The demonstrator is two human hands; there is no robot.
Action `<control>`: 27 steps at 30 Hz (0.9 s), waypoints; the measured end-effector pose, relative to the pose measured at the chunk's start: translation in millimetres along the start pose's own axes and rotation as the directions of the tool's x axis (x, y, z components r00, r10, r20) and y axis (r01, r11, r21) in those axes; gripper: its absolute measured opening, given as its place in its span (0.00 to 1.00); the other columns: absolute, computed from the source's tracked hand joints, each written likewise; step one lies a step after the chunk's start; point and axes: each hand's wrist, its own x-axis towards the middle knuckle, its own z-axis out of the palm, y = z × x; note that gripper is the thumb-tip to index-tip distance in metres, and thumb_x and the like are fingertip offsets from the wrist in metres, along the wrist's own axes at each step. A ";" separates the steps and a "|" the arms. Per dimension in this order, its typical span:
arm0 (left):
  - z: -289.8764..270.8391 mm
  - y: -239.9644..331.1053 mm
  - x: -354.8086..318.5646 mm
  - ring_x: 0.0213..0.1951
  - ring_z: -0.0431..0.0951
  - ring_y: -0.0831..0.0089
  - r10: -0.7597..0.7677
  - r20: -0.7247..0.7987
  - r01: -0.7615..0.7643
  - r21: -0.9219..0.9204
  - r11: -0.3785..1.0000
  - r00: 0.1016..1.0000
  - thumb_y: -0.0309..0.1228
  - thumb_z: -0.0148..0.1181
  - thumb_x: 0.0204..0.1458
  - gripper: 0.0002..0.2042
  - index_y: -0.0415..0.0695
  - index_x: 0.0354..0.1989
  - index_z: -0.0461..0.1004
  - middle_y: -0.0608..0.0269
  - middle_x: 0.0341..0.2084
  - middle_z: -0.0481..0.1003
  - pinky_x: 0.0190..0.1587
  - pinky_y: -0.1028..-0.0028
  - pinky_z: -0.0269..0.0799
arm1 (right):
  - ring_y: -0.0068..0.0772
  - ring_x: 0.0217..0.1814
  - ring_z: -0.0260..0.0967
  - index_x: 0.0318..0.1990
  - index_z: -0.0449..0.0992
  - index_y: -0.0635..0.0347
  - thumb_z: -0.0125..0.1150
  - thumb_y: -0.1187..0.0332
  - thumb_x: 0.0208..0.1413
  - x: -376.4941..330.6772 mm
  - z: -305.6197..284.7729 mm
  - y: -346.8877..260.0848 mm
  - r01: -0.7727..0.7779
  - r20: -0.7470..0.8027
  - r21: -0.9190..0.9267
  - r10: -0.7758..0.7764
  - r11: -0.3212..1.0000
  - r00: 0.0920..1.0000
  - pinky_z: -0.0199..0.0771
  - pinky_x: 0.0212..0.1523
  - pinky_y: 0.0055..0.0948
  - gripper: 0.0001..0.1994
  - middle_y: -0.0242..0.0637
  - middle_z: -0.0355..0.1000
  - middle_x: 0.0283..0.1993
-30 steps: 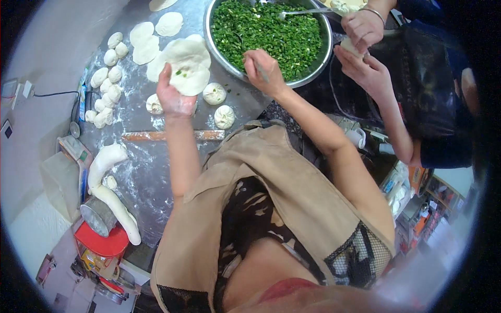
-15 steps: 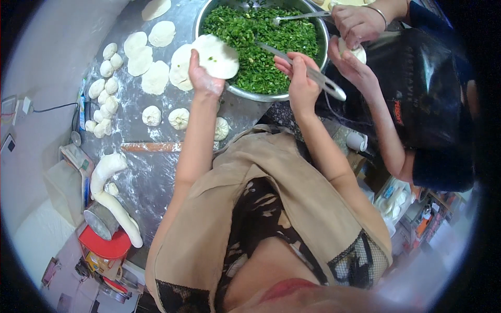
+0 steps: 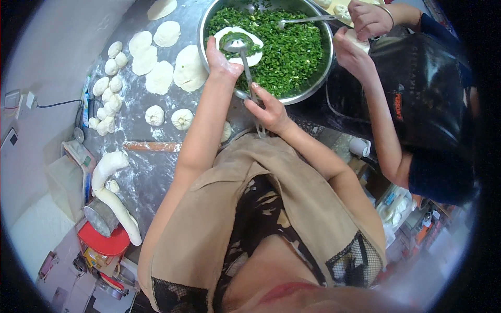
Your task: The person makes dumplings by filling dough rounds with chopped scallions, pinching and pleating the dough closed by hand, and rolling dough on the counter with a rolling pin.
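Over the left part of the steel bowl [image 3: 329,68]: a round dough wrapper [image 3: 253,59], chopped greens piled at its middle
Left hand [image 3: 224,65]: palm up and spread, bearing the wrapper, thumb at its left edge, fingers hidden beneath
Right hand [image 3: 271,110]: thumb and fingers closed on the handle of a metal spoon [image 3: 246,63]
Spoon: head on the wrapper's greens, pointing away from the person; long axis runs nearly straight back, handle end slanting slightly right
Lettering: orange and pale characters on the co-worker's black apron [image 3: 417,94]
Bowl contents: a broad bed of chopped greens [image 3: 300,57], a second spoon [image 3: 310,19] lying across it toward the right rim
Table [image 3: 138,104]: flat dough discs [image 3: 159,77], pleated buns [image 3: 182,119], and a floured rolling pin [image 3: 151,146] lying sideways
Co-worker's hands [image 3: 360,39]: around a pale dough piece, right of the bowl
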 end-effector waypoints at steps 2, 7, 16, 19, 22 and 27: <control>-8.2 8.9 -2.1 0.52 0.68 0.51 0.010 0.061 -0.008 -0.036 0.999 0.998 0.54 0.31 0.57 0.29 0.44 0.53 0.65 0.51 0.48 0.69 0.55 0.45 0.60 | 0.47 0.49 0.70 0.38 0.74 0.58 0.58 0.76 0.44 4.5 -1.4 -3.7 -0.012 -0.016 0.019 0.012 1.000 1.000 0.77 0.43 0.31 0.11 0.52 0.63 0.54; -17.8 24.7 -21.1 0.56 0.64 0.49 0.060 0.154 -0.052 -0.053 0.997 0.986 0.50 0.31 0.59 0.29 0.39 0.57 0.61 0.47 0.54 0.65 0.60 0.48 0.53 | 0.50 0.52 0.69 0.39 0.74 0.57 0.59 0.78 0.44 28.6 -13.8 -3.2 -0.072 -0.113 0.002 0.072 0.997 0.991 0.76 0.45 0.32 0.12 0.54 0.63 0.55; -40.5 43.8 -43.8 0.55 0.65 0.48 0.093 0.100 -0.093 -0.006 0.996 0.991 0.53 0.37 0.57 0.31 0.38 0.57 0.61 0.47 0.54 0.65 0.58 0.46 0.57 | 0.48 0.44 0.72 0.44 0.72 0.55 0.55 0.76 0.50 42.3 -20.9 59.2 -0.338 0.299 -0.067 0.342 0.939 0.891 0.75 0.40 0.34 0.12 0.46 0.68 0.50; -50.3 47.9 -50.5 0.55 0.65 0.49 0.089 0.084 -0.089 -0.006 0.996 0.992 0.53 0.38 0.56 0.30 0.39 0.57 0.62 0.48 0.54 0.65 0.58 0.47 0.58 | 0.43 0.37 0.74 0.40 0.73 0.60 0.56 0.79 0.52 47.7 -7.6 62.4 -0.319 0.044 0.002 0.319 0.948 0.947 0.74 0.34 0.29 0.09 0.45 0.74 0.40; -63.1 46.9 -48.1 0.54 0.66 0.49 0.084 0.096 -0.080 -0.044 0.996 0.992 0.52 0.39 0.56 0.30 0.39 0.56 0.62 0.48 0.53 0.66 0.57 0.48 0.59 | 0.31 0.30 0.73 0.37 0.73 0.66 0.54 0.79 0.53 52.4 0.9 56.8 -0.428 -0.028 0.255 0.449 0.867 0.893 0.72 0.29 0.24 0.05 0.43 0.74 0.32; -64.8 46.4 -52.6 0.54 0.67 0.50 0.073 0.100 -0.066 -0.064 0.996 0.992 0.52 0.38 0.57 0.29 0.39 0.56 0.62 0.48 0.52 0.67 0.57 0.49 0.60 | 0.31 0.39 0.75 0.39 0.71 0.69 0.47 0.72 0.61 53.7 5.6 44.4 -0.624 0.010 0.599 0.774 0.502 0.633 0.76 0.40 0.25 0.09 0.42 0.75 0.35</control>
